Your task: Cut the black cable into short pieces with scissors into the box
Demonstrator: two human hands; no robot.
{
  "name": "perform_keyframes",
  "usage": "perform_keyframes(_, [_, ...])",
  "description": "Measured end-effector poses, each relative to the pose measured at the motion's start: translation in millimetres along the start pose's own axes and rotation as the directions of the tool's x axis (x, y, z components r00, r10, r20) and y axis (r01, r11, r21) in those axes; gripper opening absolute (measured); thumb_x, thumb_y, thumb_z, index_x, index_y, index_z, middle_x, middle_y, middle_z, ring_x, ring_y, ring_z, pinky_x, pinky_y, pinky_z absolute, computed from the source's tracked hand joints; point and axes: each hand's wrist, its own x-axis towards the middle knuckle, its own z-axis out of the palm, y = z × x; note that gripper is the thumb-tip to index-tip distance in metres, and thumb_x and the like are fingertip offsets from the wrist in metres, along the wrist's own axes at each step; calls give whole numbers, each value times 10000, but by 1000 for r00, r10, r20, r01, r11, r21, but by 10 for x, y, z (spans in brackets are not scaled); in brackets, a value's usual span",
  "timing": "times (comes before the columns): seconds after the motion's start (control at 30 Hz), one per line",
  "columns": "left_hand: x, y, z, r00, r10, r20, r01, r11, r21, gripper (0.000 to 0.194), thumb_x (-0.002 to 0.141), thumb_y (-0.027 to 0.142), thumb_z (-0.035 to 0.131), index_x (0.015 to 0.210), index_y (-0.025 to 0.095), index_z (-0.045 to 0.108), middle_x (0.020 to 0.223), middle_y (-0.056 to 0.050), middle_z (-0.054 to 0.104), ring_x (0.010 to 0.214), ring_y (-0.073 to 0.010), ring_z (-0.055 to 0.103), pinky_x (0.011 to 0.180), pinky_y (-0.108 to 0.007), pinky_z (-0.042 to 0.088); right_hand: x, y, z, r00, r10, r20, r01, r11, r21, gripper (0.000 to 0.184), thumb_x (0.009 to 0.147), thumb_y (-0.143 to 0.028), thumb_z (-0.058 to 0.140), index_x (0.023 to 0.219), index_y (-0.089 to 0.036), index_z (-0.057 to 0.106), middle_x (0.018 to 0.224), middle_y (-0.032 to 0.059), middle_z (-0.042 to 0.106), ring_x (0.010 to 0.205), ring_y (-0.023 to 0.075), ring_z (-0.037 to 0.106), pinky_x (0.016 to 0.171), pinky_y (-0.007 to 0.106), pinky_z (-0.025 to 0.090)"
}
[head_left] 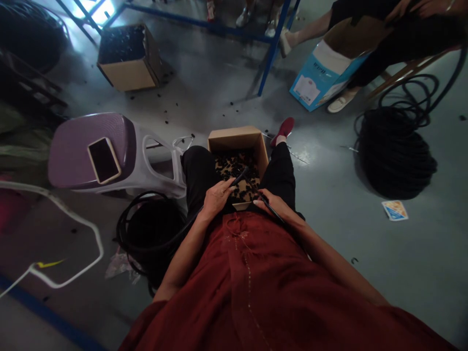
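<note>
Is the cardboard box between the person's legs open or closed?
Open: the brown cardboard box has its top uncovered, showing small black pieces inside.

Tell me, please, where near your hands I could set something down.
Bare grey floor lies between your right leg and the large black cable coil. It's crowded to your left, with the purple stool and smaller coil, and at your left hand and right hand, over the cardboard box.
</note>
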Motion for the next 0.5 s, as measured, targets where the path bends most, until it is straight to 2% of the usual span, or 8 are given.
perform_keyframes(0.27, [-7,-1,3,1000,30,2,-30,1000,-9,376,870,380,420,1196,232,534,901,-20,623,767,-103,576,700,-193,426,9,-23,-55,998,-21,57,23,999,-29,495,806,-493,463,1198,-191,444,1085,100,610,962,236,585,795,317,440])
perform_keyframes(0.5, [-13,12,-27,996,70,55,-73,996,48,351,869,329,440,1195,236,534,881,-18,620,754,-100,576,688,-188,433,12,-9,-76,994,-33,100,37,999,-34,481,815,-491,465,1204,-210,431,1078,84,611,954,214,585,789,294,438])
